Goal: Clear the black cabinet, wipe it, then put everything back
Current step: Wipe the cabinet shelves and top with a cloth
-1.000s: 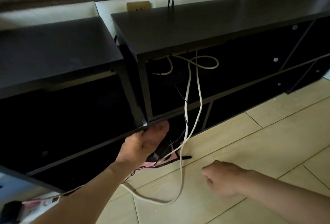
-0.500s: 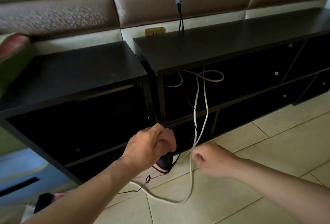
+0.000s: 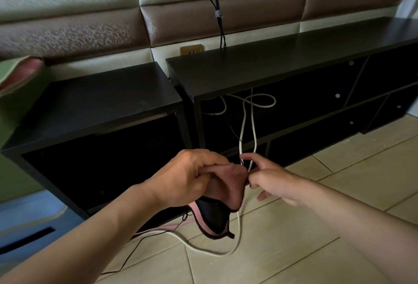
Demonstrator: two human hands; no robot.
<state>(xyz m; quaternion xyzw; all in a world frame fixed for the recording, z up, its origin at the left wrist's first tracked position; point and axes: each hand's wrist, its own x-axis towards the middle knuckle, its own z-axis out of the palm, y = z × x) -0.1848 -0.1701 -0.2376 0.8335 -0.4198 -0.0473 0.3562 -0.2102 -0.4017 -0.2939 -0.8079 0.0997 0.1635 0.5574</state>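
Left hand (image 3: 192, 177), now lifted higher, grips the black-and-pink cloth (image 3: 212, 218); right hand (image 3: 271, 179) has closed in at its 3 o'clock, pinching the white cable (image 3: 242, 129).

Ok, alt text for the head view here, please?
A left hand grips a black-and-pink item while the right hand touches a white cable hanging out of a low black cabinet. The cable loops down onto the tiled floor.
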